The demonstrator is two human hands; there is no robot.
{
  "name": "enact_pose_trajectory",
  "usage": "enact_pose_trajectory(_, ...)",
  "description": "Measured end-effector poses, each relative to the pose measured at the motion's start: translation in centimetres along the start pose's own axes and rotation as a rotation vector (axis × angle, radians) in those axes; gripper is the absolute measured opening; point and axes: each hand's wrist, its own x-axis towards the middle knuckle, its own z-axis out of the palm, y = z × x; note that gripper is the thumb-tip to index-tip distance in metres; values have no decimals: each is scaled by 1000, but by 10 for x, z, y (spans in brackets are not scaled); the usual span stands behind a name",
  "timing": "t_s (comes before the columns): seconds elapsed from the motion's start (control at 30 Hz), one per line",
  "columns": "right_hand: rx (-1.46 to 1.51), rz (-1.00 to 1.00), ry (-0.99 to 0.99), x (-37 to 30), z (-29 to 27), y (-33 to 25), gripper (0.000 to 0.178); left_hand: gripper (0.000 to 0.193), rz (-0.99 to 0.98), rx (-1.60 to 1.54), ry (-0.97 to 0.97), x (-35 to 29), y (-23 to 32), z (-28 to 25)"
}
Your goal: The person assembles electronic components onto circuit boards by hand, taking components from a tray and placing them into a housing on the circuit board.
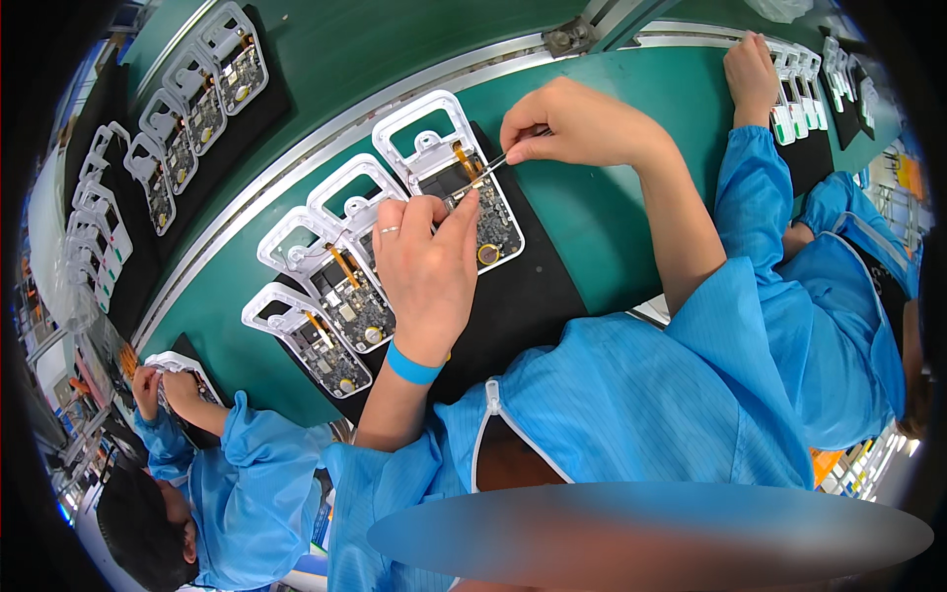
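My right hand grips a pair of metal tweezers by its upper end. The tips reach down to the circuit board, close below an orange flex cable. That board sits in a white plastic housing with a handle-shaped opening. My left hand, with a ring and a blue wristband, bends over the housing's left side. Its thumb meets the board near the tweezer tips, while the other fingers curl down; whatever lies beneath them is hidden. A round coin cell shows at the board's lower end.
Several similar housings with boards stand to the left, one nearest me, on a black mat over the green table. More units line the far side beyond a metal rail. Co-workers in blue work at both sides.
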Motion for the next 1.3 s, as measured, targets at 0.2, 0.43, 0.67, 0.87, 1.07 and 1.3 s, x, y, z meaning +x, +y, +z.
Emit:
enact_pose_trajectory(0.2, 13, 8, 135, -33, 6, 3, 19, 23, -39, -80, -1, -9, 4, -10)
enact_pose_trajectory(0.43, 74, 10, 387, -40, 47, -9, 14, 29, 46, -118, -3, -22, 13, -14)
enact_pose_trajectory(0.67, 328, 352, 414, -22, 73, -23, 31, 33, 145, -156, -76, -44, 32, -12)
enact_pose_trajectory(0.87, 272, 370, 346, -10, 72, -34, 32, 37, 178, -132, -122, -59, 25, -3)
enact_pose_trajectory(1.07, 275, 327, 311, -4, 78, -31, 32, 39, 193, -121, -110, -63, 18, 0)
enact_pose_trajectory(1.3, 258, 206, 338, -5, 90, -34, 21, 40, 188, -122, -112, -62, 17, -4)
